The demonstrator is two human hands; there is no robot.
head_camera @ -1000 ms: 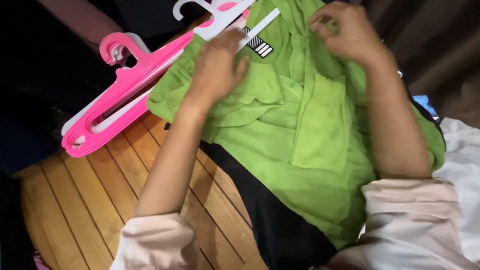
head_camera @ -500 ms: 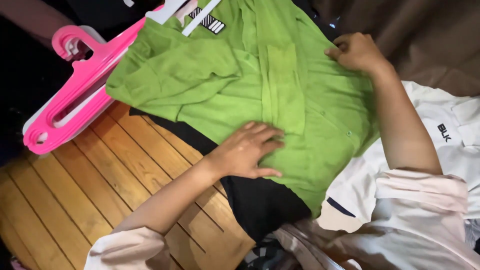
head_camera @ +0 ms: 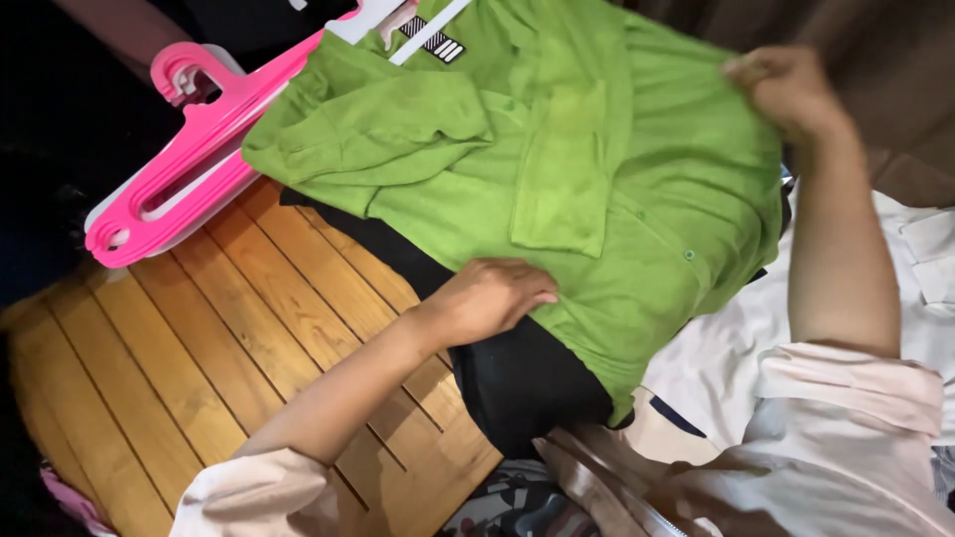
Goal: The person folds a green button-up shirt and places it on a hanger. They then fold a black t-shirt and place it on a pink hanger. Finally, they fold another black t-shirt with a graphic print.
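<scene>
A green button-up shirt (head_camera: pixel 557 169) with a chest pocket lies spread over a black garment (head_camera: pixel 527 383) on a slatted wooden table (head_camera: pixel 229 338). My left hand (head_camera: pixel 487 298) sits at the shirt's near hem, with its fingers curled under the green fabric where it meets the black cloth. My right hand (head_camera: pixel 786 89) pinches the shirt's far right edge, lifting it slightly. One sleeve is folded across the shirt's upper left part.
Pink plastic hangers (head_camera: pixel 189 169) lie stacked at the table's left edge, with a white hanger (head_camera: pixel 368 20) at the shirt's collar. A white garment (head_camera: pixel 895 259) lies to the right, under my right arm. More clothes bunch near the bottom edge.
My left hand has come down from the collar area to the near hem. My right hand has stayed at the shirt's right edge and now holds it raised.
</scene>
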